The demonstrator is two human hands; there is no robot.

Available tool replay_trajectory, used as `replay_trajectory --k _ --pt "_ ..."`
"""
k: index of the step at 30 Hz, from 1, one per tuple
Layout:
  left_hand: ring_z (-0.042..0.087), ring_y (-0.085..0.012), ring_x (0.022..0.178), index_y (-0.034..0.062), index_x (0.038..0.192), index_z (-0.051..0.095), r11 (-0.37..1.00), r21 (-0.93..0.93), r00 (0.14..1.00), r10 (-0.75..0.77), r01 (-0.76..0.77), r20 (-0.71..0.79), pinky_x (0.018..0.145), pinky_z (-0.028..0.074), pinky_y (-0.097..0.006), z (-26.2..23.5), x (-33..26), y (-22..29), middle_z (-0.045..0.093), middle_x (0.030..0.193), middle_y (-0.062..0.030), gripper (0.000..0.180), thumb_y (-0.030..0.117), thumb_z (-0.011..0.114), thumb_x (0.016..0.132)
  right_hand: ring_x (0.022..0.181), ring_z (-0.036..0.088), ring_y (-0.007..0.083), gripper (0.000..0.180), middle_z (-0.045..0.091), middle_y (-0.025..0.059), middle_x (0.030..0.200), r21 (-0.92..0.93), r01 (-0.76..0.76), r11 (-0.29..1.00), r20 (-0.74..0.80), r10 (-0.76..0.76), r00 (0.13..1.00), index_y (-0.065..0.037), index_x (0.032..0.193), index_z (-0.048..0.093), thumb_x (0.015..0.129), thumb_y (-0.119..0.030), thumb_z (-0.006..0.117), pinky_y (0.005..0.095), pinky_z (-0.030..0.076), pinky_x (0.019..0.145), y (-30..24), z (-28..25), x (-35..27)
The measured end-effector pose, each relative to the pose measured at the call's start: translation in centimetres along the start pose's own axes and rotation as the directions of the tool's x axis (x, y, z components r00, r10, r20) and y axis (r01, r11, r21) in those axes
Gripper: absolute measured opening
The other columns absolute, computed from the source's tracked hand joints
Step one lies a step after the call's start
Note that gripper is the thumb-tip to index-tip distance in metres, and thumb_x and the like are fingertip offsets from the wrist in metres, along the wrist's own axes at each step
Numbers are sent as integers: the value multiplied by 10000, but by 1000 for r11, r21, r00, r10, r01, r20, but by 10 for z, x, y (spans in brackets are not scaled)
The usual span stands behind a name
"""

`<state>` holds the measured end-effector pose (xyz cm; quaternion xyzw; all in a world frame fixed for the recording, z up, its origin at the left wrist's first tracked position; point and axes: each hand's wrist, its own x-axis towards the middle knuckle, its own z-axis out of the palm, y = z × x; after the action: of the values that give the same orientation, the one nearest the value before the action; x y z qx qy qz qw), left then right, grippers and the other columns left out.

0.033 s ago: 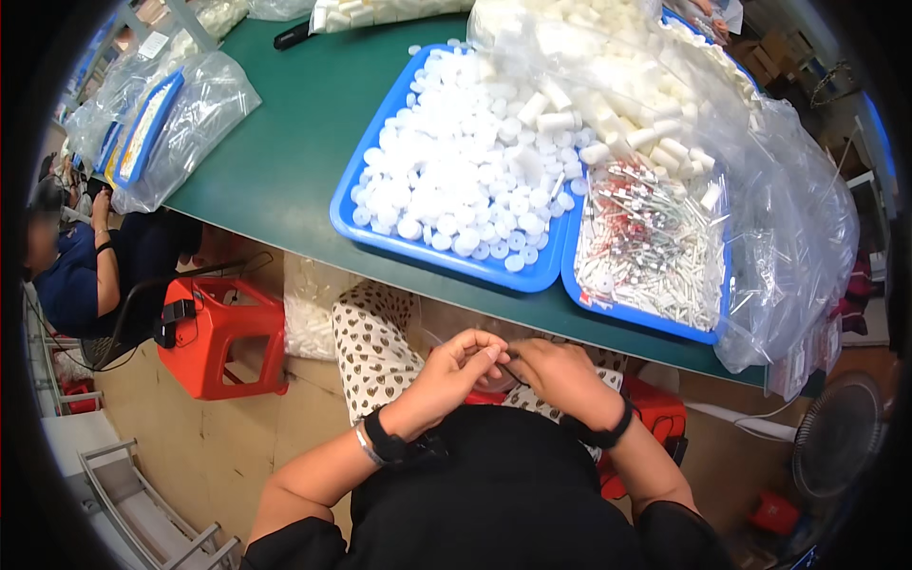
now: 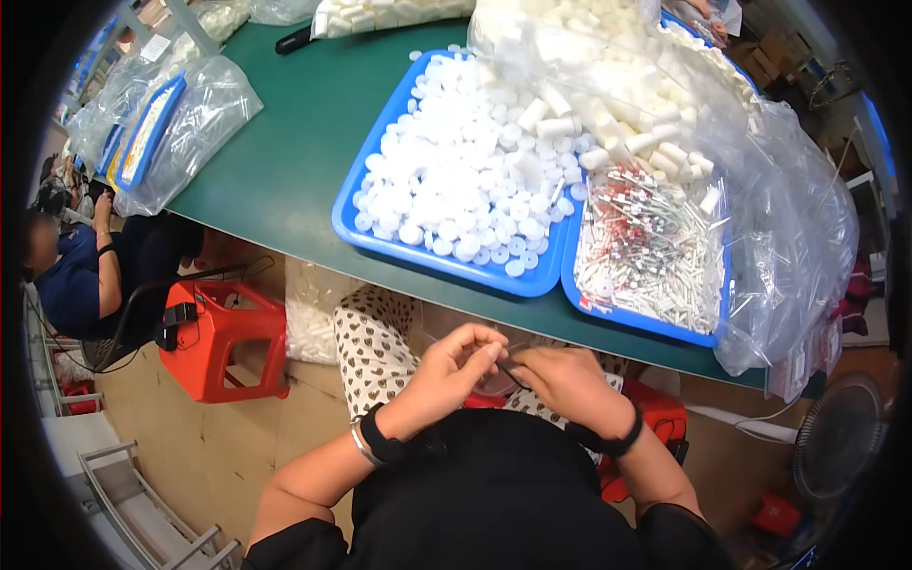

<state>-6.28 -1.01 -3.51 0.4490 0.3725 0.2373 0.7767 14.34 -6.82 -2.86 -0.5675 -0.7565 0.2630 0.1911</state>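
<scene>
Over my lap, in front of the table edge, both hands meet fingertip to fingertip. My left hand (image 2: 463, 363) is closed in a pinch, thumb against the forefinger; whatever lies in it is too small to make out. My right hand (image 2: 568, 382) is closed on a thin dark tool (image 2: 514, 373), which slants between the two hands; its exact kind is unclear. Nearest beyond my hands stand a blue tray (image 2: 448, 264) heaped with white plastic discs (image 2: 446, 180) and a smaller blue tray (image 2: 646, 326) of thin metal and reddish pins (image 2: 651, 252).
Cream foam cylinders (image 2: 627, 104) spill from a clear bag (image 2: 793, 209) behind the trays on the green table (image 2: 275, 123). A bagged blue tray (image 2: 152, 133) stands far left. A red stool (image 2: 223, 337), a seated person (image 2: 81, 271) and a fan (image 2: 836, 432) are around me.
My right hand has shifted slightly down and to the right, and more of the dark tool shows. My left hand stays almost in place. The view has moved slightly.
</scene>
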Motion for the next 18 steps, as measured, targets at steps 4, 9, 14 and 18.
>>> replay_trajectory --k 4,9,14,18 --pt "556 -83 815 -5 1040 610 834 407 890 446 -373 -97 753 463 -234 -1 20 55 627 932 -26 127 88 570 964 636 611 267 130 629 92 749 -245 98 965 -271 -165 948 -45 917 653 806 -84 706 376 470 570 -17 -64 8" --pt "569 -216 866 17 1024 633 385 760 632 774 -523 43 795 470 -314 1 72 89 626 975 -92 144 57 631 885 669 601 300 88 615 118 781 -402 82 912 -420 -264 868 -39 935 642 848 -52 635 391 474 616 1 -107 49" --pt "544 -324 940 32 1037 619 133 853 569 795 -504 211 822 458 -401 13 110 72 591 1013 -123 238 50 667 805 717 612 341 89 601 132 797 -562 -112 819 -399 -150 904 -34 847 641 840 -122 658 425 488 665 25 -108 88" --pt "546 -325 949 32 1037 623 153 869 596 781 -471 185 827 459 -397 14 111 68 586 987 -123 239 32 668 802 710 620 350 120 614 133 798 -590 -233 773 -377 -8 926 -52 848 652 831 -170 666 445 493 661 34 -100 100"
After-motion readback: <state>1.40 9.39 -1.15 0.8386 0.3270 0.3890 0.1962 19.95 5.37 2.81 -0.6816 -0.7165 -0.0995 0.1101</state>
